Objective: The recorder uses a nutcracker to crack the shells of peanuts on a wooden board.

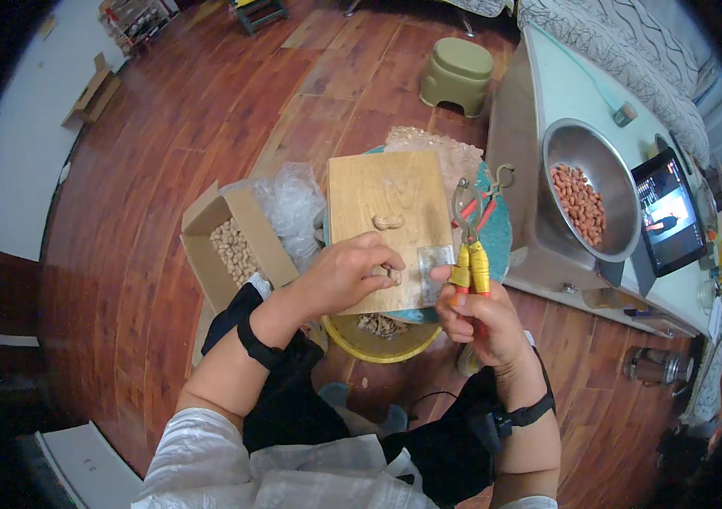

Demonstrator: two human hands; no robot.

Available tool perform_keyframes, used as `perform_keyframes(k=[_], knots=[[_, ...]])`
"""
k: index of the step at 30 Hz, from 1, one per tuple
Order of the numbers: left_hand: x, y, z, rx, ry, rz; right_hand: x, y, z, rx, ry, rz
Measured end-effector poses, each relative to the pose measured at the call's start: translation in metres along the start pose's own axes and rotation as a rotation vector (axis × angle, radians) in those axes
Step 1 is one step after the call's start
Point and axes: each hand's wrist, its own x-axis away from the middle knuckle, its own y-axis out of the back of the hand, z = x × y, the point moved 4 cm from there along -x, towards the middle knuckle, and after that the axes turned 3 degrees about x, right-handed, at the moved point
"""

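My left hand (pixel 340 270) pinches an unshelled peanut (pixel 394 276) over the lower part of a wooden board (pixel 369 187). Another peanut in its shell (pixel 388 222) lies on the board, just beyond my fingers. My right hand (pixel 490 329) is wrapped round the yellow-taped handles of a pair of pliers (pixel 473 254), whose jaws point away from me at the board's right edge. Behind them shows a second tool with red handles and curved metal jaws (pixel 501 180). Beneath the board's near edge, a yellow basin (pixel 351 346) holds broken shells (pixel 382 325).
At left stands an open cardboard box (pixel 263 233) of unshelled peanuts, beside clear plastic wrap (pixel 293 208). A steel bowl (pixel 622 199) of shelled reddish peanuts and a tablet (pixel 671 216) sit on the cabinet at right. An olive stool (pixel 458 72) stands on the floor beyond.
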Motion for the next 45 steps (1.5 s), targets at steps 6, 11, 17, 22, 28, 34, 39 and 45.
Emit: perform_keyframes(k=[6, 11, 17, 22, 28, 34, 39, 45], knots=[[0.000, 0.002, 0.002, -0.005, 0.076, -0.147, 0.003, -0.001, -0.013, 0.320, -0.042, -0.196], [0.002, 0.002, 0.008, -0.036, 0.066, -0.240, 0.012, -0.010, -0.030, 0.203, -0.066, -0.163], [0.003, 0.003, 0.007, -0.014, 0.070, -0.231, 0.018, -0.013, -0.036, 0.322, -0.172, -0.063], [0.001, 0.002, 0.005, 0.005, 0.070, -0.223, 0.017, -0.016, -0.046, 0.367, -0.139, -0.031], [-0.002, -0.003, 0.002, -0.020, 0.106, -0.232, 0.018, -0.007, -0.046, 0.365, -0.158, -0.058], [0.003, 0.002, -0.001, -0.041, 0.082, -0.249, 0.019, -0.012, -0.049, 0.420, -0.073, -0.124], [0.002, -0.002, 0.002, -0.009, 0.108, -0.255, 0.020, -0.013, -0.050, 0.402, 0.021, -0.174], [0.003, -0.006, 0.002, -0.015, 0.116, -0.281, 0.020, -0.019, -0.055, 0.471, -0.012, -0.159]])
